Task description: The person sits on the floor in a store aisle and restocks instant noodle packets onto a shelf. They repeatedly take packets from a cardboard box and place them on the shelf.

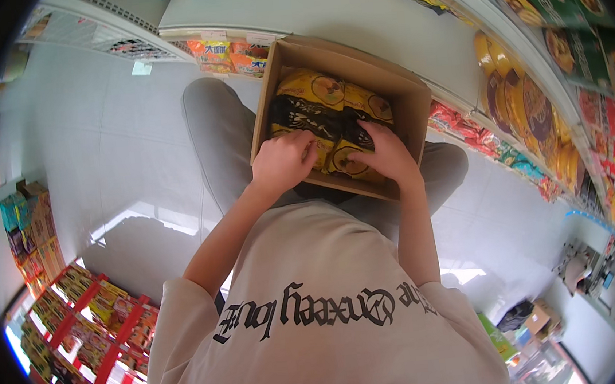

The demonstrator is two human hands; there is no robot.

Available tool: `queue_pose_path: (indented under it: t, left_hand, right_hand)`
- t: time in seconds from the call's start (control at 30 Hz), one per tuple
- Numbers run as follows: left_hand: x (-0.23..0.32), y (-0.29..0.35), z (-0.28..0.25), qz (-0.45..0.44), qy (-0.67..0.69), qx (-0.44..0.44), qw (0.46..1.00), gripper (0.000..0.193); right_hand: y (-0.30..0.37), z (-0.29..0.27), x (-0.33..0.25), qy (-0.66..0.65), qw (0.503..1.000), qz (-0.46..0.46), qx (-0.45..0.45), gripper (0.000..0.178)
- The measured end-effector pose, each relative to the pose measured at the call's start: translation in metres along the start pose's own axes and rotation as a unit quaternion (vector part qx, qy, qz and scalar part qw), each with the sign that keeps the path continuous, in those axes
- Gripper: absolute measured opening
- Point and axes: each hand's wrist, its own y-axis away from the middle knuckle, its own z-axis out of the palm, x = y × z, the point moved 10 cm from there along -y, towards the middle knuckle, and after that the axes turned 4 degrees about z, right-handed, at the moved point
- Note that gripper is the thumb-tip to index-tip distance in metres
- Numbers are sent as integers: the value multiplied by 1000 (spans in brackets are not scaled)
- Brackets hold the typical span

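An open cardboard box [406,103] rests across my crossed legs, tilted a little. Inside lie several yellow and black packets, probably instant noodles; one packet [309,89] shows clearly at the far side. My left hand [286,161] reaches over the near left wall, its fingers curled down against the packets. Whatever those fingers may grip is hidden beneath them. My right hand [390,154] comes over the near right part of the box, thumb and fingers spread on a packet [352,157]. Both hands partly cover the near packets.
Right beyond the box is a white shelf [359,26]. Bagged goods [515,93] fill shelves along the right, with red packets [455,120] on the low tier. A red rack of packets [88,321] stands at lower left. Small boxes [541,318] sit at lower right.
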Motion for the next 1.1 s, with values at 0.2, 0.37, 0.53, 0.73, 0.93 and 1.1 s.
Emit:
queue_pose_path:
  t: [0.2,0.37,0.53,0.73,0.93,1.1]
  left_hand:
    - [-3,-1,6,-29,62,-51,996,17]
    - [38,-4,-10,86,156,-3,984,62]
    - [74,-11,2,73,263,-78,959,69]
    - [30,-7,28,-139,468,-44,872,42]
    - [-3,7,20,-231,562,34,794,35]
    - [-6,15,32,-254,576,13,777,38]
  right_hand:
    - [19,-13,0,-13,999,42,32,43]
    - [46,-43,-40,-27,997,-26,74,37]
    - [65,-93,-75,-131,981,-54,129,38]
    - [89,-141,-81,-109,926,-70,355,55]
    - [84,-98,-13,-381,881,61,275,70]
    - [70,-26,-14,-488,869,61,55,70]
